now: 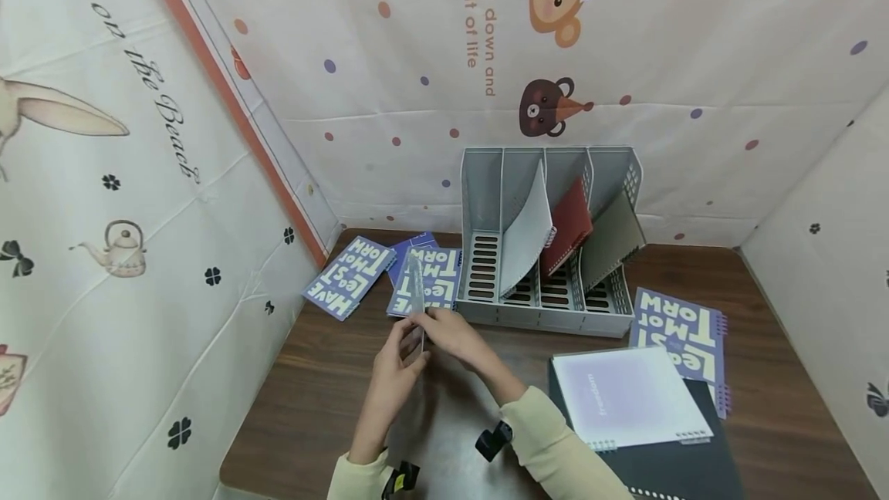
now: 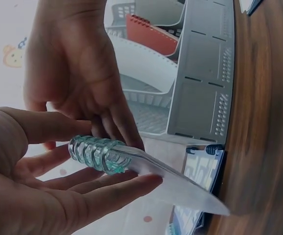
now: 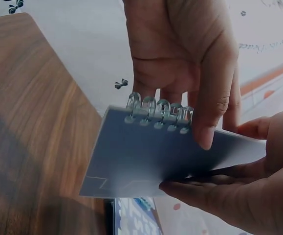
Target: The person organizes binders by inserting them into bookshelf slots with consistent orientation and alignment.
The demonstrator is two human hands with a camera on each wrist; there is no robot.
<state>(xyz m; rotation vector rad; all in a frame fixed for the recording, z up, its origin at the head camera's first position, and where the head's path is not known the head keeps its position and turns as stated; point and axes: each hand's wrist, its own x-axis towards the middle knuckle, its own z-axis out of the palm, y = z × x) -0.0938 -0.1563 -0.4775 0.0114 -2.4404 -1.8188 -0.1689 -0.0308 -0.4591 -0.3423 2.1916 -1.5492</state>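
Over the table's front middle, both hands hold a small spiral notebook, seen nearly edge-on in the head view. My left hand pinches it near the clear coil binding, thumb on one face. At the right side my right hand grips the same notebook, fingers along its cover. The cover looks plain grey-blue in the right wrist view. Just behind the hands lie purple notebooks with white lettering, one flat and another partly hidden by the held notebook.
A grey file rack with slots stands behind the hands, holding a white notebook, a red notebook and a grey-green notebook. To the right, a white notebook lies on a black one, beside a purple notebook.
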